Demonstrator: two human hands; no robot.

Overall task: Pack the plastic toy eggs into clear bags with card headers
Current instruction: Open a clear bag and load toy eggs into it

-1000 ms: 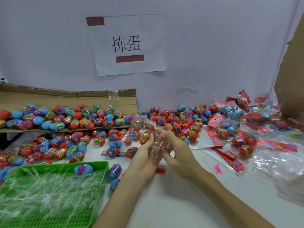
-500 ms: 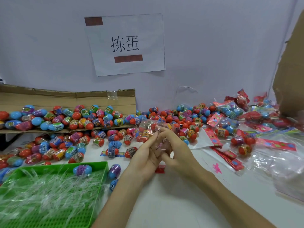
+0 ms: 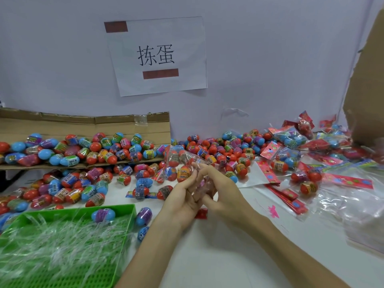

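A clear bag with several red and orange toy eggs inside is held up above the white table at the centre. My left hand and my right hand meet at its open lower end, fingers pinching the plastic between them. Loose eggs in red, blue and purple lie heaped behind the hands. More eggs fill a flattened cardboard box on the left. Red card headers lie to the right.
A green plastic tray of clear plastic strips stands at the front left, with a blue and purple egg in it. Filled bags and empty clear bags pile up on the right. A cardboard flap rises at the far right.
The bag of eggs has stayed between both hands while the fingers shifted on its open end. The hands drew slightly closer together.
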